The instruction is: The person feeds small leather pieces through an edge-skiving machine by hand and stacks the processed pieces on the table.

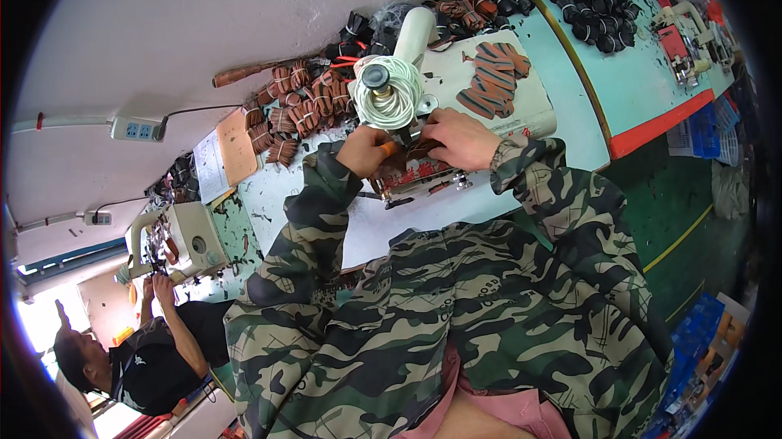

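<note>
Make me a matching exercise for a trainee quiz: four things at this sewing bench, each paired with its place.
Things:
1. thread cone
2. stack of striped straps
3. pile of black straps
4. power strip

Places:
A. on the wall, left
B. on the far turquoise table
C. just beyond the hands
D. on the white machine bed, right of the cone

Pairs: 1-C, 2-D, 3-B, 4-A

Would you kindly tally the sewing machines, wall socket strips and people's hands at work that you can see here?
Sewing machines: 2, the near sewing machine and the far sewing machine
Wall socket strips: 2, the upper strip and the lower strip
Hands at work: 3, left hand, right hand, co-worker's hand
Total: 7
</note>
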{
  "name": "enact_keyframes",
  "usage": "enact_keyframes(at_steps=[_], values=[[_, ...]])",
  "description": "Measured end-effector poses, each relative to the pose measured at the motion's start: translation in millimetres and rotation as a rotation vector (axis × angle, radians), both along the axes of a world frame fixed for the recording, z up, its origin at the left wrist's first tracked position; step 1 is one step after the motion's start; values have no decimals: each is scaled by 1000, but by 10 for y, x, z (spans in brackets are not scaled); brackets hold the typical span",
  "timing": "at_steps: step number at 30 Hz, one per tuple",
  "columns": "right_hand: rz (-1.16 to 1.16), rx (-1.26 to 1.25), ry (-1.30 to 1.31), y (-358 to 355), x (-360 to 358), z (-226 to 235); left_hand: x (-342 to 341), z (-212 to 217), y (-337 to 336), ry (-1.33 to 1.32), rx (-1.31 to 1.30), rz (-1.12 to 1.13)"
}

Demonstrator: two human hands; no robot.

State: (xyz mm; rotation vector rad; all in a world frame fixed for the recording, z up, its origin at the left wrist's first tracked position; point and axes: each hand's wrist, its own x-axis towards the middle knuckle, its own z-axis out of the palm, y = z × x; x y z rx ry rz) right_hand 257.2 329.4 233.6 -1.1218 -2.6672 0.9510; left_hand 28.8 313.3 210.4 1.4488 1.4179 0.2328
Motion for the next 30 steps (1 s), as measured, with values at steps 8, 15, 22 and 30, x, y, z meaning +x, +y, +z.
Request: enact_keyframes(at_steps=[8,15,22,30], values=[[-67,46,-48,24,116,-9,12,39,-219,-282,-41,213],[-42,130,33,97,239,-30,329,63,-25,-221,-75,229],[-50,16,-59,101,245,112,369,84,-445,-140,48,169],[-315,440,-23,55,512,-58,1386,41,-361,19,1030,163]])
